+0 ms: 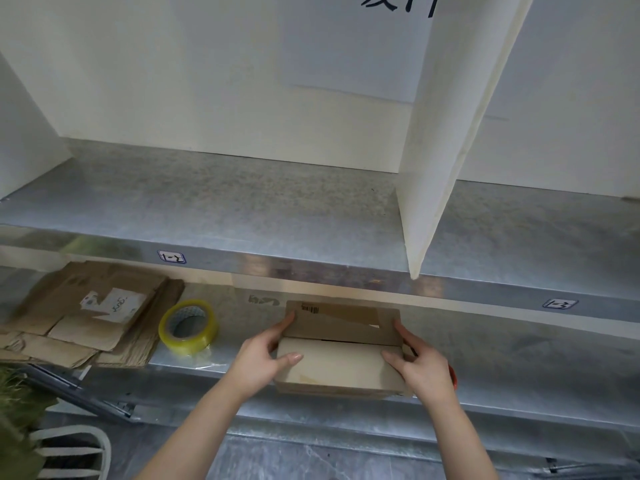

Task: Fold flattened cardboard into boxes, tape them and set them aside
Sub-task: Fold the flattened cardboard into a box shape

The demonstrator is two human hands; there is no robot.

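Small brown cardboard box [341, 362] sits at the front edge of the lower grey metal shelf [519, 368], part-formed. Its near flap is folded down flat and its far flap stands up.

Left grip [266, 355] clasps the box's left end, with the thumb on the near flap and the fingers against the far flap. Right grip [420, 362] clasps the right end in the same way.

Risks, as judged:
- The flaps are untaped and may spring open if either grip lets go to fetch tape.
- The box lies close to the shelf lip, so a downward push could tip it off.

Surroundings:
- The yellowish clear tape roll [188, 327] lies to the left, apart from the box.
- The pile of flattened brown cardboard [90, 317] lies further left.
- The upper metal shelf [242, 209] overhangs the work and limits room to raise the far flap.
- A small red object [453, 377] shows beside the right grip but cannot be identified.
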